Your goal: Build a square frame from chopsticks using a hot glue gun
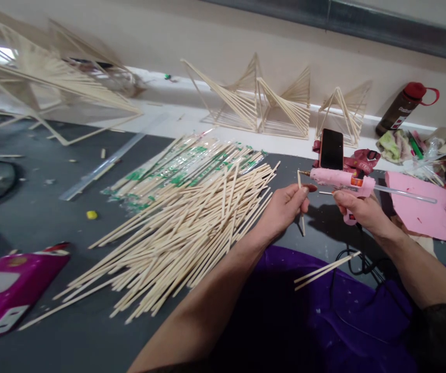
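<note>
My left hand (291, 203) pinches a thin wooden stick (300, 181), which stands nearly upright between thumb and fingers. In my right hand (357, 207) is a pink glue gun (337, 178) with a clear glue stick (405, 194) jutting from its back. The gun's nozzle is at the top end of the held stick; whether they touch I cannot tell. Two loose sticks (326, 269) lie across the purple cloth over my lap, near a black cord (357, 261). To the left of my left hand spreads a large pile of wooden sticks (184, 238).
Plastic-wrapped sticks (184, 163) lie behind the pile, and a clear ruler (100, 168) to their left. Stick frameworks (285, 103) line the wall, with a larger one (63, 77) at left. A phone (331, 147), a bottle (405, 109) and pink sheet (421, 207) are at right.
</note>
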`<state>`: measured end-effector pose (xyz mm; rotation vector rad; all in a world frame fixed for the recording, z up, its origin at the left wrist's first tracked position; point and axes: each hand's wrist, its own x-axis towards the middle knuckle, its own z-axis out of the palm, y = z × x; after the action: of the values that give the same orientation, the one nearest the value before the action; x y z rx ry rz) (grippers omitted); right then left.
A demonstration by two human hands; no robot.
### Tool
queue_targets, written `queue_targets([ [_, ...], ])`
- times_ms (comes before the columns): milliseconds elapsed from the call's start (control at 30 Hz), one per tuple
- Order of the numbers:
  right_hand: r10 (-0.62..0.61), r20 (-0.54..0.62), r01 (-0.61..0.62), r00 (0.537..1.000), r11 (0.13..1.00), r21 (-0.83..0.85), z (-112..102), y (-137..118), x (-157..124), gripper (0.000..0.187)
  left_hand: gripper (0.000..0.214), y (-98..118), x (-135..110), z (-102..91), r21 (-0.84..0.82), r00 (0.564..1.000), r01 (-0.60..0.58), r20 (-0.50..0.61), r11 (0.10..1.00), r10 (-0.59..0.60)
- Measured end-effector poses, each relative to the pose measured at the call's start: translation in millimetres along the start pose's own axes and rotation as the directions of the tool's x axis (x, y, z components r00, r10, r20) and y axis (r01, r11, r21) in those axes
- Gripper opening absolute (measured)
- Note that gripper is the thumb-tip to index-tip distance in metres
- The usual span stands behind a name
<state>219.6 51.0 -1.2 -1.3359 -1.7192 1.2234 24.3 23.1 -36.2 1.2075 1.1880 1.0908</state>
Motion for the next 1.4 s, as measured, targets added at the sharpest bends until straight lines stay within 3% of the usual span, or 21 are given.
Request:
queue_targets([
  [633, -0.011, 0.064, -0.004, 0.998, 0.974, 0.225, 1, 15, 7, 0.043, 0.036, -2, 0, 0.3, -0.05, 1.0, 0.015, -0.006, 0.999, -0.015],
  [933, -0.071, 0.1, 0.024, 0.992, 0.912, 0.408, 4, 9, 7, 0.046, 0.032, 3, 2, -0.1, -0.212, 0.991, 0.086, -0.086, 0.973, -0.106],
  [1167, 0.072, 0.113, -0.115, 0.991, 0.887, 0.447, 1, 3, 6, 0.057, 0.035, 6, 1, -3.8, -0.044, 0.978, -0.056, -0.202, 0.997, 0.046],
  [1400, 0.044, 0.109, -0.089, 0.993, 0.889, 0.449, 2, 2, 1, 0.06, 0.034, 8, 3, -1.2, -0.307, 0.977, 0.006, -0.2, 0.952, -0.071],
])
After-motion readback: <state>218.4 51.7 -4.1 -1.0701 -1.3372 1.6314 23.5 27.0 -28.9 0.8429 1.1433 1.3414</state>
